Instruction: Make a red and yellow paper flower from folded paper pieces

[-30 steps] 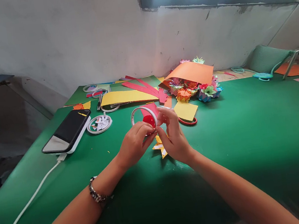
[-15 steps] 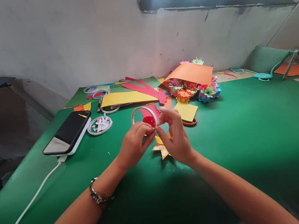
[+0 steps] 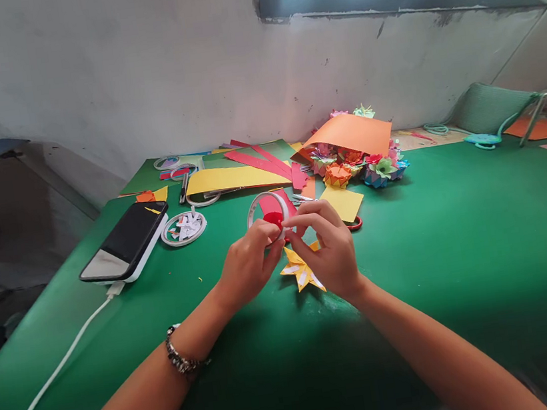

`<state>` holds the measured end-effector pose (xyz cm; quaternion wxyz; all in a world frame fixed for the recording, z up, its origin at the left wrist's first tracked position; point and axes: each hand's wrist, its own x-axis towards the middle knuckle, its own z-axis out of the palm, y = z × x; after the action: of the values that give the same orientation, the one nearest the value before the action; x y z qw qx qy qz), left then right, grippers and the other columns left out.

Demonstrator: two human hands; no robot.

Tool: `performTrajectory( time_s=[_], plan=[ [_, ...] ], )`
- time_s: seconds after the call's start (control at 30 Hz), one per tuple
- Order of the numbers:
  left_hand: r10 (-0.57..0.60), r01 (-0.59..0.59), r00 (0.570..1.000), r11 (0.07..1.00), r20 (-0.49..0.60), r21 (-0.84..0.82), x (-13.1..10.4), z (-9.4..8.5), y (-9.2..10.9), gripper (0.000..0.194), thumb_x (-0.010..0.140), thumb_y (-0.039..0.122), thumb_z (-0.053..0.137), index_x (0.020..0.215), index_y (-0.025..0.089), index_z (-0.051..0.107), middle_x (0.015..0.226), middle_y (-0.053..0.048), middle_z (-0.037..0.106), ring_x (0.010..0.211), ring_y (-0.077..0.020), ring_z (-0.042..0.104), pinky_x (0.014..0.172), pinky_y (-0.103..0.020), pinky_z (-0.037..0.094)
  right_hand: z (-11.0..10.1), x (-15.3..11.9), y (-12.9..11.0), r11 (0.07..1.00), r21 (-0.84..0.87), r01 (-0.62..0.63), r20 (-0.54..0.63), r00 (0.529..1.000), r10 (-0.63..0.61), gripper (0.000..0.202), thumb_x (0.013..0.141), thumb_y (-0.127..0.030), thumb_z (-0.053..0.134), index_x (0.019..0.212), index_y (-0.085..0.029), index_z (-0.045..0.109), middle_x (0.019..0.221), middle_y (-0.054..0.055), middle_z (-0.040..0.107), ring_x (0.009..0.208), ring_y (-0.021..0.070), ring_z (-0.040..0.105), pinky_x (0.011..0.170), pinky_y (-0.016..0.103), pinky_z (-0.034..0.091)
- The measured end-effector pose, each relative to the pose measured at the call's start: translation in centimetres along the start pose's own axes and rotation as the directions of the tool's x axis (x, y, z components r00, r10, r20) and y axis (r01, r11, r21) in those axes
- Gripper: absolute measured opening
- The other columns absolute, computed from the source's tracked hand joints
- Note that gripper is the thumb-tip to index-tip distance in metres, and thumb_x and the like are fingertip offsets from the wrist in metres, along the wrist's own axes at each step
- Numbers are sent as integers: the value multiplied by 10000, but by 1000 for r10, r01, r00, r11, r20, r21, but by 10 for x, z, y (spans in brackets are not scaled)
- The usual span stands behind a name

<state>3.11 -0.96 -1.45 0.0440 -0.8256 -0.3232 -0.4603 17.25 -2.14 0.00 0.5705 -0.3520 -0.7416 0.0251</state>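
Note:
My left hand (image 3: pixel 246 266) is closed on a roll of white tape (image 3: pixel 282 202), holding it upright by its lower edge above the table. Meeting it from the right, the thumb and fingertips of my right hand (image 3: pixel 329 245) pinch at the tape's near edge. What exactly lies between those fingertips is too small to make out clearly, but they touch the tape. Just below the hands a folded yellow paper star (image 3: pixel 303 276) with white strips on its points lies on the green table, partly covered by my right hand. Red paper (image 3: pixel 268 202) shows behind the roll.
A yellow paper square (image 3: pixel 346 203) covers part of red-handled scissors (image 3: pixel 355 224). Left of the hands are a tape ring with white scraps (image 3: pixel 183 229) and a phone (image 3: pixel 124 241) with a white cable (image 3: pixel 66 353). Folded paper flowers (image 3: pixel 382 167) stand behind, under orange paper (image 3: pixel 349 133).
My right hand's raised fingers have come down toward the thumb at the tape's edge. The roll has turned slightly, and more of the yellow star shows.

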Motion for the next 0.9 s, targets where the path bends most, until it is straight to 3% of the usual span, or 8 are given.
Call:
performTrajectory(
  time_s=[0.2,0.4,0.57,0.67,0.9],
  plan=[
    [-43,49,993,997,109,-52,-1,-1,3,58,892,209,349,909,181,397,564,52,563,451,-81,516,445,-174,393,-3,2,-2,998,9,61,-3,998,-61,139,775,-73,537,731,-204,540,755,10,573,744,128,575,683,293,504],
    [78,-83,992,996,100,46,4,-6,0,164,858,154,359,829,148,520,627,-23,628,531,-114,554,511,-222,424,-5,1,1,994,105,38,41,998,-42,153,809,-49,465,792,-195,508,744,11,579,732,113,572,665,257,499],
    [99,-109,989,990,106,92,4,-11,-7,210,882,213,376,820,158,569,609,-3,645,510,-107,556,525,-224,420,-8,3,6,997,-15,81,100,992,-79,244,808,-67,464,989,-207,548,783,17,559,710,116,547,649,269,490],
    [99,-108,991,989,91,104,4,-13,-7,224,877,211,374,813,159,583,530,18,598,456,-99,518,504,-222,404,-7,3,7,988,-42,150,110,983,-145,186,804,-94,504,900,-214,608,748,15,549,705,122,547,628,274,483],
    [14,-18,998,999,67,49,5,-12,-2,236,838,203,407,699,159,592,455,47,542,405,-79,459,466,-211,373,-2,1,5,983,-41,178,46,983,-176,85,761,-118,600,748,-199,621,687,9,539,663,118,542,590,257,482]
  ],
)
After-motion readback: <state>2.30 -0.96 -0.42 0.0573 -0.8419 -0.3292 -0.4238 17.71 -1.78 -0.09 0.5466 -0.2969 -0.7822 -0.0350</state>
